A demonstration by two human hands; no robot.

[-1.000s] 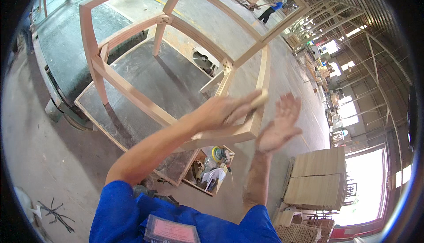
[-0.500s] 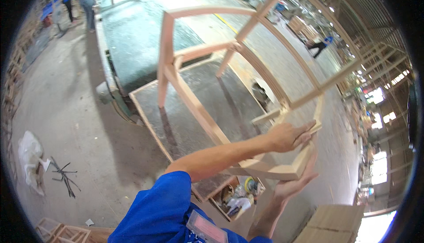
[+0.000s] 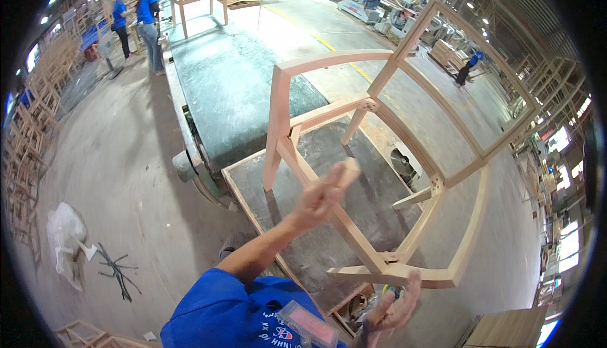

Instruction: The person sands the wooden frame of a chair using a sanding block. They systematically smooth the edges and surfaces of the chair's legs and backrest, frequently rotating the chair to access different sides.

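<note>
Bare pale wood all over this chair frame — smooth squared rails with open joints, standing tilted on a gritty grey board edged in wood strips. Left hand is closed around a small tan sanding block pressed on the frame's lower rail, while the right hand sits open, fingers loose, just under the frame's near corner. Room's a big workshop — dusty concrete floor, a long grey-green conveyor belt, stacked chair frames along the left wall and people in blue shirts further back.
</note>
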